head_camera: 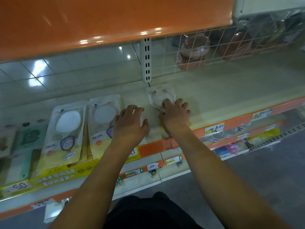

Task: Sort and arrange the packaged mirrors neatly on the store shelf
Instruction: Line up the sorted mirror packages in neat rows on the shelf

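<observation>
Both hands reach onto a smooth, pale cream shelf (222,90) with a glossy orange front edge. The right hand (175,112) lies on a small, clear, crinkly pack (159,96) holding a round pale mirror; its fingers are curled and press down on the pack's near end, the far end lying flat toward the slotted white upright (147,61). The left hand (130,123) hovers or rests just left of it, fingers spread and bent, holding nothing; whether it touches the shelf cannot be told.

Left of the left hand lie two tall, flat paper-and-film packs side by side, each with an oval white mirror showing through a window and a yellow printed base: the nearer pack (102,123) partly under the wrist, the left pack (64,131) on a small stack. Further left are blurred teal packs (29,138).

A white wire grid (222,47) at the right rear fences off round reddish items in shiny plastic. Yellow price tags (214,128) sit along the orange edge.
</observation>
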Motion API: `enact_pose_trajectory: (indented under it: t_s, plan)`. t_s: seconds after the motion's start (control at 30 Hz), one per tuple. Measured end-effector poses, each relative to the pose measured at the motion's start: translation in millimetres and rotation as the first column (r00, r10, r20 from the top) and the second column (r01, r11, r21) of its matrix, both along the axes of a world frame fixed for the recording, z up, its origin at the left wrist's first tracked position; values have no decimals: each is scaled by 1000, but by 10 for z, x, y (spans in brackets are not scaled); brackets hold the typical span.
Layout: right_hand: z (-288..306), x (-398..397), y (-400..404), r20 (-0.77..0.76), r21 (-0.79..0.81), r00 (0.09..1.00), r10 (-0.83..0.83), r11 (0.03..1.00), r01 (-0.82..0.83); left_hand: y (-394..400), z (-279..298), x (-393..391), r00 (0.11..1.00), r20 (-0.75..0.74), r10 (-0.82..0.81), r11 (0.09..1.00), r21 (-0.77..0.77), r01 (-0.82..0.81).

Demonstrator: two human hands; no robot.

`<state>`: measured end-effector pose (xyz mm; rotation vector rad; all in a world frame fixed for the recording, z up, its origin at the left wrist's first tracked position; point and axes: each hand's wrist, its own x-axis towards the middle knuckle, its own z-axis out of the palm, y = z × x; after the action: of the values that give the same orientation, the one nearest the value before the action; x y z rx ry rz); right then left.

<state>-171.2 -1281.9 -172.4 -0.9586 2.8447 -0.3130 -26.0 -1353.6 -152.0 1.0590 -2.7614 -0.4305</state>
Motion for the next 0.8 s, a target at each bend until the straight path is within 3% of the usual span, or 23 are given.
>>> enact_pose_trajectory:
  t_s: [0.2, 0.37, 0.63, 0.8]
  plan:
    - [-54, 53, 84, 76, -141, 996, 57, 989, -46, 78, -10, 98, 998, -47, 40, 999, -9, -40]
    - [-30, 246, 60, 52, -256, 995, 87, 964, -71, 95, 5, 238, 996, -50, 77, 995, -62, -80]
    - [178, 723, -202, 61, -319, 986, 154, 939, -127, -58, 33, 722, 971, -167, 170, 979, -83, -185]
    - [274, 1084, -501, 80, -321, 981, 177, 936, -143, -260, 52, 1153, 967, -143, 211, 973, -70, -222]
